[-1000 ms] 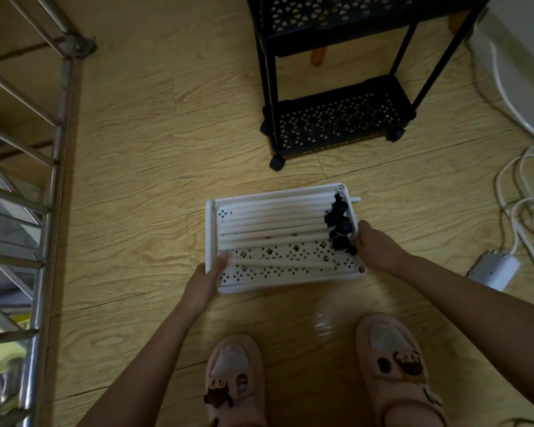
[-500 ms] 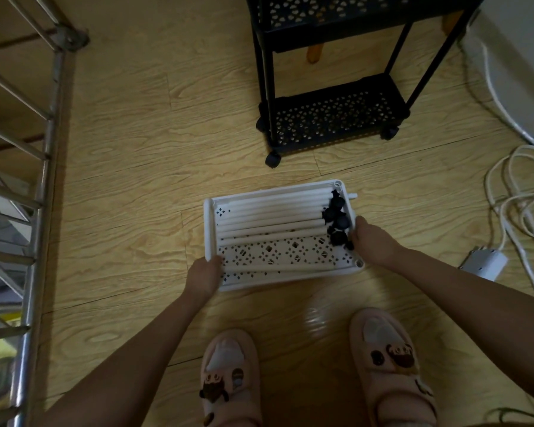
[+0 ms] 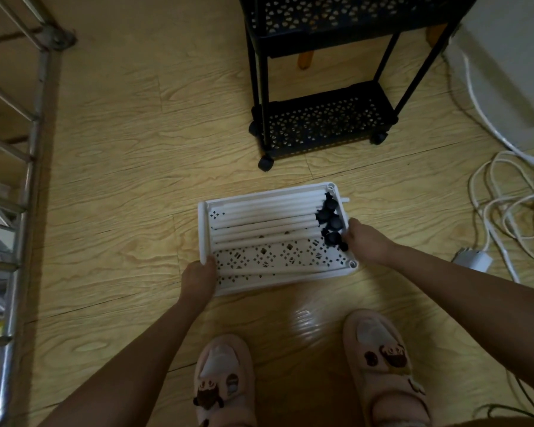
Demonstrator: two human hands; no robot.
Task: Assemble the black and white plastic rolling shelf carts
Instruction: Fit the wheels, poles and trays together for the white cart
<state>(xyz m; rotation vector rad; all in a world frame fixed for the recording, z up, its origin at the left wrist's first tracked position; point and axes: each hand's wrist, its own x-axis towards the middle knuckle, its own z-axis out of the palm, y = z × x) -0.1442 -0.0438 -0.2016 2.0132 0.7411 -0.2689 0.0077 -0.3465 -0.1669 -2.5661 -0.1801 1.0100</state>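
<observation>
White cart kit-out: our left hand (image 3: 198,278) and right hand (image 3: 367,241) grip the white tray (image 3: 204,238) at its 8 and 3 o'clock ends, down by the floor at 6 o'clock of the black cart (image 3: 321,124); next we'd likely unload the tubes (image 3: 265,217) and casters (image 3: 332,223).

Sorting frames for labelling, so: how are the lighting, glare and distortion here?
Head view: dim overall, darker at the edges; the white tray stands out brightly; a glare patch shines on the floor near the slippers; wide-angle bending curves the metal rack.
</observation>
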